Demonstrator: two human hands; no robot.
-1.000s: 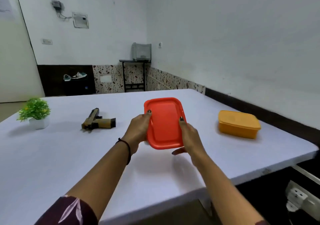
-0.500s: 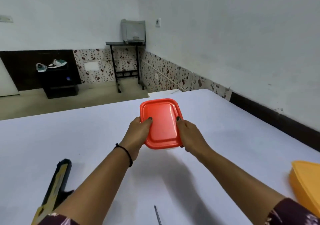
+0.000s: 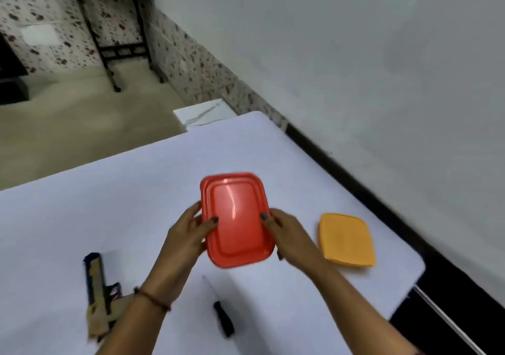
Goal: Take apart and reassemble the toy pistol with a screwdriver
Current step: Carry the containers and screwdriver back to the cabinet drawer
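I hold a red plastic container [image 3: 236, 219] with its lid on, above the white table [image 3: 109, 207]. My left hand [image 3: 185, 234] grips its left edge and my right hand [image 3: 289, 237] grips its right edge, thumbs on the lid. The tan and black toy pistol [image 3: 99, 297] lies on the table at the lower left, partly behind my left forearm. A screwdriver [image 3: 221, 311] with a black handle and thin metal shaft lies between my forearms, tip pointing away from me.
An orange lidded container [image 3: 345, 241] sits on the table to the right of my right hand, near the right edge. Beyond the table's far edge are the floor, a black metal stand [image 3: 109, 40] and a speckled wall base.
My view has tilted down and to the right. The red container stays in both hands, now lower and nearer me. The whole screwdriver and orange container have come into view.
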